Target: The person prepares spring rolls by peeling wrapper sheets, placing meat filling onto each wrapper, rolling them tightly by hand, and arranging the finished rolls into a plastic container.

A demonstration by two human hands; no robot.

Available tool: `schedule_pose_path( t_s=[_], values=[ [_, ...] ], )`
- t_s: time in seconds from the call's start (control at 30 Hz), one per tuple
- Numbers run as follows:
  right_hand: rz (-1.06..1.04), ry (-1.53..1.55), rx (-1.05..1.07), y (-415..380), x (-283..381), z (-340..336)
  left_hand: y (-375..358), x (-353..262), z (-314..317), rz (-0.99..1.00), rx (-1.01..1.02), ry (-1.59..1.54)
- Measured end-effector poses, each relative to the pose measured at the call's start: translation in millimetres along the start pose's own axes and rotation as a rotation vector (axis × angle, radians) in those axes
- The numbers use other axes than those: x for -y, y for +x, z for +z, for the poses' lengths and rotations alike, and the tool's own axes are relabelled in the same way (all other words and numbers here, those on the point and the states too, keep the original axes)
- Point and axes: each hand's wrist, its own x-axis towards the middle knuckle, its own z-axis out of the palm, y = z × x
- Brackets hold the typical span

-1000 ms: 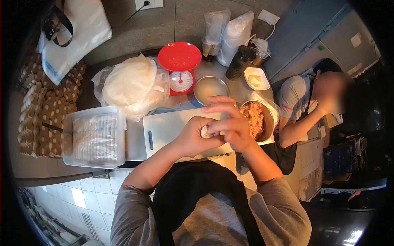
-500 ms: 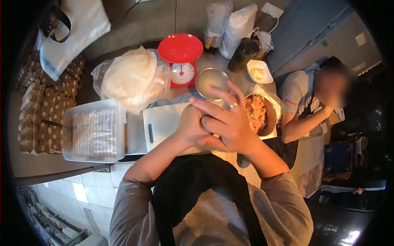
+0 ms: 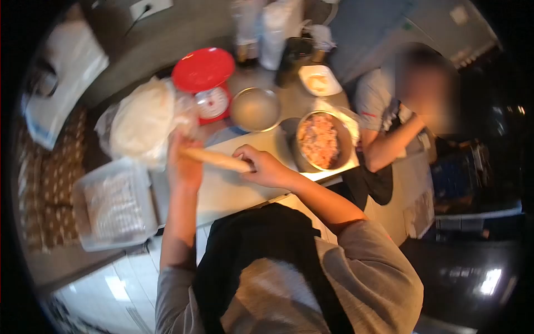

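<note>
A long, pale tan thing [image 3: 218, 159], like a thin roll or a sheet seen edge-on, spans the space between my hands above the white board [image 3: 222, 192]. Its left end is in my left hand [image 3: 186, 164], whose fingers are blurred. At the other end, my right hand [image 3: 266, 167] grips it with bent fingers. Just beyond my left hand lies a stack of round, pale sheets [image 3: 143, 119] in clear plastic. Right of my right hand is a metal bowl of pinkish chopped filling [image 3: 318, 140].
A red scale [image 3: 213, 106] and a metal bowl [image 3: 256, 109] stand behind the board. On the left is a clear plastic tub [image 3: 115, 203] beside egg trays [image 3: 58, 189]. A white dish [image 3: 319, 80] sits near the back. Another person [image 3: 384, 122] is at the right.
My hands were together with fingers interlaced; now they are apart and hold the pale thing. My left hand has moved left. The view has shifted and tilted.
</note>
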Motion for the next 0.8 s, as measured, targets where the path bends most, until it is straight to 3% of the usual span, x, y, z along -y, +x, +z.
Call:
schedule_pose_path(
  t_s=[0.1, 0.17, 0.2, 0.3, 0.37, 0.43, 0.5, 0.53, 0.6, 0.7, 0.8],
  values=[
    [-0.063, -0.335, 0.109, -17, 30, -48, -6, 18, -66, -0.304, 0.137, -0.199],
    [-0.082, -0.572, 0.332, -16, 61, -74, -21, 29, -92, -0.468, 0.292, 0.094],
    [-0.196, -0.598, 0.324, -15, 70, -78, -23, 33, -105, -0.574, 0.378, 0.191],
    [-0.212, -0.601, 0.337, -8, 109, -87, -17, 43, -83, -0.85, 0.772, 0.532],
    [-0.326, -0.416, 0.157, -13, 121, -89, -27, 40, -38, -0.642, 0.816, 0.77],
    [-0.389, -0.19, -0.008, -17, 121, -87, -37, 40, -11, -0.504, 0.676, 0.76],
    [-0.353, -0.116, -0.222, -31, 99, -72, -35, 46, -1, -0.216, 0.65, 0.753],
    [-0.327, -0.078, -0.33, -37, 87, -57, -38, 41, 4, -0.232, 0.568, 0.787],
    [-0.463, -0.22, -0.429, -47, 67, -21, -45, 32, 18, -0.266, 0.425, 0.842],
    [-0.546, -0.412, -0.519, -57, 58, 3, -51, 42, 27, -0.015, 0.459, 0.701],
    [-0.552, -0.522, -0.545, -53, 60, 3, -55, 41, 39, 0.066, 0.494, 0.782]
  ],
)
